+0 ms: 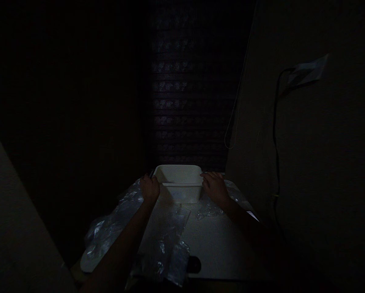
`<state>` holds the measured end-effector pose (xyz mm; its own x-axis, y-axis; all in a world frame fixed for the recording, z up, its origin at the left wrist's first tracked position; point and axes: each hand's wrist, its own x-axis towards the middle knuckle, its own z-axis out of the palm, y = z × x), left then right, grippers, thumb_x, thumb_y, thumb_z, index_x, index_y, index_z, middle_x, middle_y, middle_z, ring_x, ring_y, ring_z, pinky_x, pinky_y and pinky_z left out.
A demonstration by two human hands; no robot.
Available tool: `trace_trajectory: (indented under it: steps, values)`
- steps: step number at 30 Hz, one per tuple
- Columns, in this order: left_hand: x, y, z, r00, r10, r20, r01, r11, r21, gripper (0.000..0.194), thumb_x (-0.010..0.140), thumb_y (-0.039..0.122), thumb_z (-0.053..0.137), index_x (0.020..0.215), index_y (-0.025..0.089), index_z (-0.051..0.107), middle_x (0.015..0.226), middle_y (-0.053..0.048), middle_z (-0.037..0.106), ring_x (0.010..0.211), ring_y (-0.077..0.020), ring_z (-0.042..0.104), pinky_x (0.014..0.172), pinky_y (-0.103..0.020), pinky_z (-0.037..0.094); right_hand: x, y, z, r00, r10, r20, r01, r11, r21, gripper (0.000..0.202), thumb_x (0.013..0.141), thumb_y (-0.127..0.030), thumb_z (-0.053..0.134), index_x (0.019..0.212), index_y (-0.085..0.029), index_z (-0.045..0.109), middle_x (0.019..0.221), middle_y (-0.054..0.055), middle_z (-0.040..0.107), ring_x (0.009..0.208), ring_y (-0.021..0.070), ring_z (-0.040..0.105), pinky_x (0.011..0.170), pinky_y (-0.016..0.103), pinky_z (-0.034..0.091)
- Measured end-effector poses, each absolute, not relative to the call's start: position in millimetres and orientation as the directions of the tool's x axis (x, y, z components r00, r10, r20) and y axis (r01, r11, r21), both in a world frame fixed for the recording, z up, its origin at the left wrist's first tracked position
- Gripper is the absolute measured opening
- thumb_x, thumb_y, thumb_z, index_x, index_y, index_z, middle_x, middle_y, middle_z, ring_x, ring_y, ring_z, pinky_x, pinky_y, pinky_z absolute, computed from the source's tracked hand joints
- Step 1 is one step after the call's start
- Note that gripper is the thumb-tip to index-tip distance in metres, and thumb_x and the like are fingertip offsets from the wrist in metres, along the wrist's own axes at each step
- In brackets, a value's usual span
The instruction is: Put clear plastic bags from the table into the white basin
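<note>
A white rectangular plastic tub (180, 194) stands upright at the far end of the white table, its inside mostly in shadow. My left hand (150, 188) is closed on the tub's left rim. On the opposite side, my right hand (214, 187) grips the right rim, with some fingers hidden behind it. Clear plastic bags (121, 219) lie along the left of the table under my left forearm. More crumpled clear plastic (208, 209) rests just below my right hand. The room is very dim, so fine detail is lost.
Clear plastic packets (178, 262) lie at the table's (214, 248) near edge beside a dark round object (194, 264). A patterned blind (182, 85) hangs behind. On the right wall, a black cable (275, 134) runs down, and a looped cord (236, 110) hangs by the blind.
</note>
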<state>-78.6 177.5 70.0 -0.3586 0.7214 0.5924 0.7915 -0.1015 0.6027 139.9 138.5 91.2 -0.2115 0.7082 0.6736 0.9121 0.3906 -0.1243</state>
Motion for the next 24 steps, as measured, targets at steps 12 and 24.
trace_trajectory:
  steps: [12, 24]
  values:
    - [-60, 98, 61, 0.318, 0.863, 0.393, 0.916, -0.386, 0.105, 0.022, 0.067, 0.015, 0.033, 0.081, 0.014, 0.051, 0.083, -0.007, 0.053, 0.082, -0.0163, 0.046, 0.072, -0.027, 0.032, 165, 86, 60, -0.055, 0.927, 0.37, 0.968, 0.141, -0.208, 0.025, 0.068, -0.017, 0.031, 0.076, -0.017, 0.055, 0.079, 0.006, 0.058, 0.078, 0.0157, 0.048, 0.069, 0.027, 0.027]
    - [-14, 100, 48, 0.495, 0.856, 0.15, 0.861, -0.506, 0.044, 0.023, 0.067, 0.016, 0.032, 0.068, 0.012, 0.055, 0.071, -0.01, 0.057, 0.067, -0.0158, 0.051, 0.058, -0.024, 0.036, 170, 92, 42, -0.12, 0.978, 0.17, 0.948, 0.164, -0.274, 0.027, 0.065, -0.015, 0.038, 0.087, -0.017, 0.053, 0.093, 0.007, 0.053, 0.088, 0.016, 0.046, 0.071, 0.026, 0.032]
